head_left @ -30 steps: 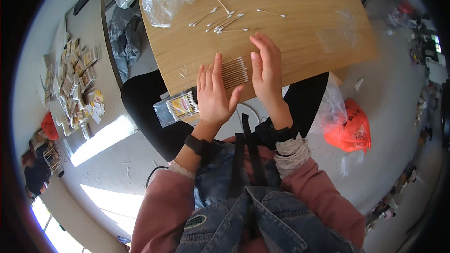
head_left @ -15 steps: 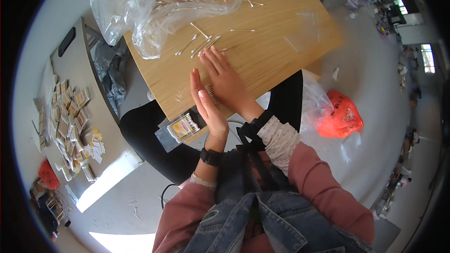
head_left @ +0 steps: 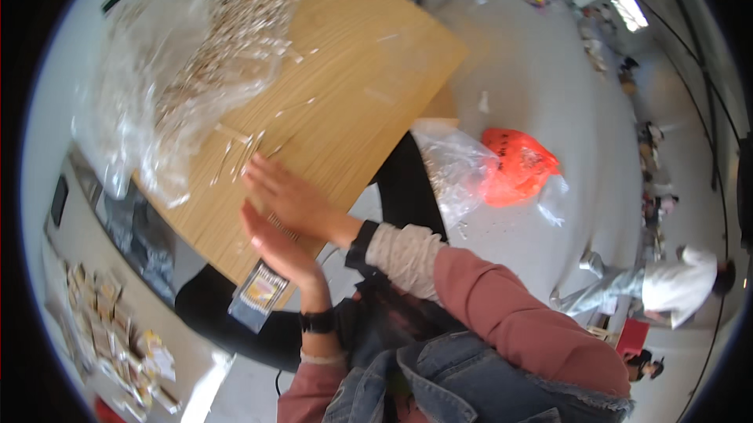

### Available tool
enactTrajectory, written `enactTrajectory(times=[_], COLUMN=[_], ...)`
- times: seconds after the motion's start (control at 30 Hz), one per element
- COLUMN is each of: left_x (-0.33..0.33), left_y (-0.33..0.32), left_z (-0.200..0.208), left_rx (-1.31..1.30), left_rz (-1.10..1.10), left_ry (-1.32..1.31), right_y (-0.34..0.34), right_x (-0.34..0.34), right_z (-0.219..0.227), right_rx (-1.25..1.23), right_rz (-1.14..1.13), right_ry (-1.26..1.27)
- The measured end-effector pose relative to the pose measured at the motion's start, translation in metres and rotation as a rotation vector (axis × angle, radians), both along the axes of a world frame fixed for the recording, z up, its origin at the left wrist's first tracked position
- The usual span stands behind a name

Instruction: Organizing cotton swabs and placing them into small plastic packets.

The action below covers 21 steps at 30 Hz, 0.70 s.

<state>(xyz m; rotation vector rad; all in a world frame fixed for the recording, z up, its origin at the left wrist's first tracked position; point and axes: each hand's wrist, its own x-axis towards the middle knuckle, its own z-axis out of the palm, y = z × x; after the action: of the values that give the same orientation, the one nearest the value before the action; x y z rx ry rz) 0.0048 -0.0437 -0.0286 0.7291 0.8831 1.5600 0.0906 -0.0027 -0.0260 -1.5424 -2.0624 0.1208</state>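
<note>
My left hand [head_left: 284,257] and my right hand [head_left: 296,202] are together near the wooden table's close corner, fingers stretched out. Between the palms shows a row of cotton swabs [head_left: 281,225], mostly hidden by the hands. A small clear packet of cotton swabs [head_left: 263,288] with a yellow label lies at the table's edge, just below my left hand. Past my fingertips, several loose cotton swabs [head_left: 235,155] are scattered on the wood. A large clear plastic bag [head_left: 129,90] lies open at the far left of the table, with a heap of swabs in it.
To the left, another surface holds many filled packets [head_left: 102,313] and a dark phone [head_left: 59,199]. An orange-red bag [head_left: 518,168] and a clear bag [head_left: 449,176] rest on the floor to the right. Farther right a person in a white top [head_left: 676,286] is walking.
My view has swung to the right, so the table and hands appear farther left and lower. The hands stay around the row of swabs. A walking person has come into view.
</note>
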Motion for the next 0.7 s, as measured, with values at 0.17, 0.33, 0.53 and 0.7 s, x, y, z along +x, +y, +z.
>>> enactTrajectory(times=[0.17, 0.33, 0.53, 0.7], left_x=[-0.004, 0.002, -0.024, -0.069], left_y=[0.000, 0.000, -0.003, -0.015], left_z=[0.002, 0.004, 0.009, 0.060], left_rx=[0.040, 0.044, -0.018, -0.014], left_rz=[0.019, -0.001, 0.026, -0.014], left_ry=[0.204, 0.258, 0.248, 0.370], right_y=[-0.004, -0.009, -0.007, -0.008], right_x=[-0.006, -0.002, -0.027, 0.001], right_z=[-0.002, 0.009, -0.001, -0.001], right_rx=[-0.013, 0.066, 0.010, -0.031], right_rz=[-0.002, -0.042, 0.048, 0.008], right_ry=[0.061, -0.076, 0.066, 0.013])
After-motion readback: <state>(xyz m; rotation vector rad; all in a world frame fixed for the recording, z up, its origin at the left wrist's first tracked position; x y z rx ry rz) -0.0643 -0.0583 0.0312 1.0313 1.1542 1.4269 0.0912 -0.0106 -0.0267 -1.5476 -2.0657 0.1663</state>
